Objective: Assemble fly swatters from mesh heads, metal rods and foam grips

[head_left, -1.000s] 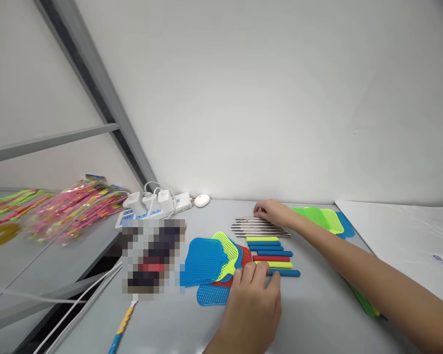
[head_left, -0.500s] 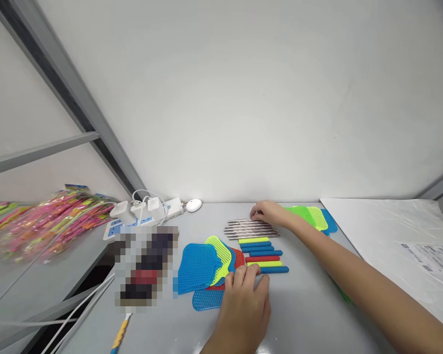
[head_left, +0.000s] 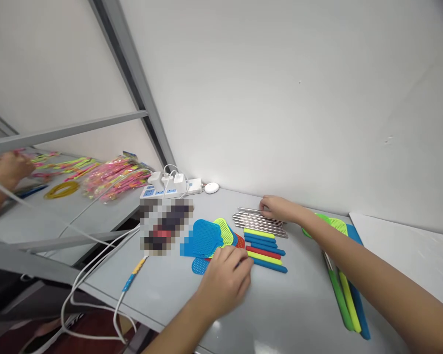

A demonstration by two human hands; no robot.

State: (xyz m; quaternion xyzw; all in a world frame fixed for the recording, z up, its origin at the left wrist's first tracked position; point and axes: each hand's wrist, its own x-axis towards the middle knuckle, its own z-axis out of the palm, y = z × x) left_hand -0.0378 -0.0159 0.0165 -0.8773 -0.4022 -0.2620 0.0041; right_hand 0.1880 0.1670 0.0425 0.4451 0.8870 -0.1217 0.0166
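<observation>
My left hand (head_left: 227,278) is at the near edge of a pile of perforated fly swatter heads, blue (head_left: 204,237), yellow (head_left: 225,232) and red (head_left: 239,241). Its fingers curve loosely with a gap beside the thumb, and I see nothing held. Farther back, my right hand (head_left: 275,207) has its fingertips closed at the far side of a row of thin metal rods (head_left: 260,223), pinching at a rod; the fingertips are partly hidden. Between the two hands lie several coloured handle sleeves, among them a red one (head_left: 264,252) and a blue one (head_left: 269,266).
Fly swatters with handles (head_left: 341,295) lie under my right forearm. White sheeting (head_left: 398,250) covers the right end. A power strip (head_left: 195,186), white cable (head_left: 120,305) and pixelated object (head_left: 166,228) are left. Another person's hand (head_left: 13,169) is beside bagged pink items (head_left: 114,177).
The view has swung left, bringing another person's hand and the swatter handles at right into sight. My left hand's fingers are more curled. My right hand stays at the rods.
</observation>
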